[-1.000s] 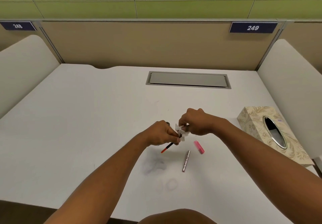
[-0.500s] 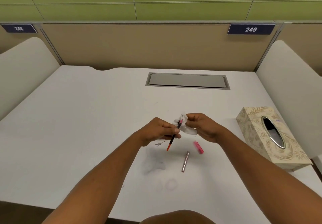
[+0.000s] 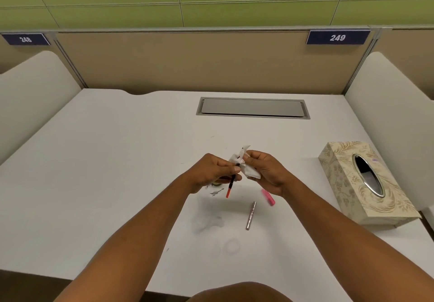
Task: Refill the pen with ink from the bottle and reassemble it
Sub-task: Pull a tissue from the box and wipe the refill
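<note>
My left hand [image 3: 215, 171] pinches a thin pen insert [image 3: 230, 185], black above and red at its lower tip, held nearly upright over the white desk [image 3: 117, 184]. My right hand [image 3: 265, 172] grips a crumpled white tissue [image 3: 244, 164] wrapped around the insert's upper end. A silver pen barrel [image 3: 250, 215] lies on the desk below my hands. A pink pen piece [image 3: 268, 197] lies beside it, partly under my right wrist. A small dark round thing [image 3: 217, 183], perhaps the ink bottle, peeks out under my left hand, mostly hidden.
A patterned tissue box [image 3: 361, 184] stands at the right edge of the desk. A grey cable hatch [image 3: 252, 108] is set into the desk at the back. Faint ink smudges [image 3: 206, 222] mark the surface near the front. White dividers flank both sides.
The pen insert has swung from a slant to nearly upright. My right hand has turned palm-up with the tissue around the insert's top end.
</note>
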{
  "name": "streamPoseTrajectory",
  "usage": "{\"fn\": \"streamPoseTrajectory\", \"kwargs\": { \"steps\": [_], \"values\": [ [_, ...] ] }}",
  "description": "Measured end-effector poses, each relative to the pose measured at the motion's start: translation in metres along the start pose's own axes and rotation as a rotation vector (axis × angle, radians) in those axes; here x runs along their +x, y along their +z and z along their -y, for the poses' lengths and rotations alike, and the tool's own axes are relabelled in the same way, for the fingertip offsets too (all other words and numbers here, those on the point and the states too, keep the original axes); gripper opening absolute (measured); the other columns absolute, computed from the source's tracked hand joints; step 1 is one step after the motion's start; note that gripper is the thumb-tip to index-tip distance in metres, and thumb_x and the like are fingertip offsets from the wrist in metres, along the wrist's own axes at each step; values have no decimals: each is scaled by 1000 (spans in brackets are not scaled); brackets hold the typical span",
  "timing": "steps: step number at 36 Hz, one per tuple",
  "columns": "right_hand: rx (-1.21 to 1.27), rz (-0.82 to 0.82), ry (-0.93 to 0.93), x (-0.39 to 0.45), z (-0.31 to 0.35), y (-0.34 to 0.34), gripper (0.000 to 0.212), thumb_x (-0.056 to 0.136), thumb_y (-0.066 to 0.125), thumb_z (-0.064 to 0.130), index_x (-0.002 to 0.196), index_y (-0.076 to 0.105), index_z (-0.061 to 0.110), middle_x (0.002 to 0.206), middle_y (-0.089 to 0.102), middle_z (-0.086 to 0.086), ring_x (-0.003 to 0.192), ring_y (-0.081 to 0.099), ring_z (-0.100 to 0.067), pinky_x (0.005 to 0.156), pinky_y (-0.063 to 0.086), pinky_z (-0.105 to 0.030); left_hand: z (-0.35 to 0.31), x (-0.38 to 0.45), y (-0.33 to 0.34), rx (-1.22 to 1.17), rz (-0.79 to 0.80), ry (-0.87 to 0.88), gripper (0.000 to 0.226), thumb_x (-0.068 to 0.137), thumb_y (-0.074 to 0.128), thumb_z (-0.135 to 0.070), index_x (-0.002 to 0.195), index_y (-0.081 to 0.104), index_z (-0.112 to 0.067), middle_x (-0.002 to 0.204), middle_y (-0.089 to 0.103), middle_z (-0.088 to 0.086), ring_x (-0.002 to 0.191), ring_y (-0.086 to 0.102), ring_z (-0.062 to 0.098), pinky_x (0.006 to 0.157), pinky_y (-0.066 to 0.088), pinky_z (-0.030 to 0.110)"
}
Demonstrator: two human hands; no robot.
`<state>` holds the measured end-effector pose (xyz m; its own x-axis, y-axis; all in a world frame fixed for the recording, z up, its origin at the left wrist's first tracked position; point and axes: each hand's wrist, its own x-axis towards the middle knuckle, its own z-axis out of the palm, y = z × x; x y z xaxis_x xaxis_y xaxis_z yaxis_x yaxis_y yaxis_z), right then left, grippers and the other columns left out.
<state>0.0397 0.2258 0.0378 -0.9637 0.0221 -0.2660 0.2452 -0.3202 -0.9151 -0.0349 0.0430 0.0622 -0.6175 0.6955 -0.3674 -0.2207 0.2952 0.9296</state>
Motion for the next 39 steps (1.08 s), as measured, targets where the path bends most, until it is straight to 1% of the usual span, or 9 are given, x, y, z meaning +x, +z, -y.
{"fn": "streamPoseTrajectory", "kwargs": {
  "steps": [5, 9, 14, 22, 25, 30, 34, 37, 39],
  "values": [
    [-39, -99, -63, 2, -2, 3, 15, 98, 59, 16, 93, 71, 9, 90, 73, -2, 76, 64, -11, 72, 48, -25, 3, 3, -2, 71, -56, 35, 13, 90, 74, -17, 97, 79, -7, 93, 79, 10, 92, 76, 16, 80, 57, 24],
    [-74, -200, -91, 5, -7, 4, 19, 95, 64, 19, 101, 70, 3, 94, 73, -5, 80, 64, -15, 72, 49, -27, 7, 7, -2, 153, -114, 84, 18, 88, 75, -20, 100, 80, -7, 93, 80, 6, 87, 75, 8, 88, 58, 27],
    [-67, -279, -84, 2, -9, 1, 20, 97, 62, 18, 104, 70, 1, 91, 71, -4, 74, 59, -13, 67, 48, -25, 11, 8, -3, 182, -128, 83, 17, 89, 75, -22, 98, 81, -8, 93, 80, 3, 82, 72, 1, 86, 57, 28],
    [-41, -312, -12, -3, -14, -12, 17, 100, 56, 17, 101, 72, 10, 97, 74, -2, 91, 66, -17, 74, 51, -27, 15, 6, -3, 137, -130, 65, 21, 89, 75, -23, 102, 79, -8, 95, 80, 5, 107, 71, 30, 101, 53, 46],
    [-52, -309, -14, -6, -13, -13, 20, 102, 54, 17, 104, 70, 5, 96, 76, 2, 88, 71, -11, 68, 53, -21, 15, 5, 1, 126, -131, 57, 21, 89, 74, -23, 103, 79, -9, 96, 80, 4, 106, 72, 28, 102, 53, 44],
    [-76, -299, -14, -8, -9, -14, 26, 102, 54, 16, 110, 66, -5, 100, 76, -1, 88, 74, -11, 68, 55, -17, 14, 4, 8, 81, -136, 47, 20, 90, 74, -23, 103, 78, -9, 96, 80, 6, 96, 73, 15, 98, 56, 35],
    [-120, -325, -28, -8, -7, -19, 31, 100, 58, 21, 105, 66, -8, 104, 76, -8, 91, 73, -13, 74, 55, -24, 13, 0, 15, 15, -169, 46, 20, 92, 72, -20, 104, 78, -5, 96, 79, 9, 82, 73, 9, 80, 54, 23],
    [-187, -351, -35, -9, -8, -22, 27, 98, 61, 22, 103, 70, -3, 97, 71, -11, 88, 64, -21, 75, 51, -32, 13, -3, 20, -61, -212, 52, 22, 92, 72, -21, 103, 78, -3, 96, 79, 10, 81, 73, 12, 72, 53, 20],
    [-197, -319, -33, -12, -7, -22, 21, 98, 62, 20, 100, 72, 1, 93, 70, -8, 83, 62, -19, 70, 52, -29, 13, -5, 23, -140, -242, 50, 24, 92, 71, -21, 106, 76, -3, 100, 79, 11, 91, 75, 18, 74, 54, 22]
  ]
}}
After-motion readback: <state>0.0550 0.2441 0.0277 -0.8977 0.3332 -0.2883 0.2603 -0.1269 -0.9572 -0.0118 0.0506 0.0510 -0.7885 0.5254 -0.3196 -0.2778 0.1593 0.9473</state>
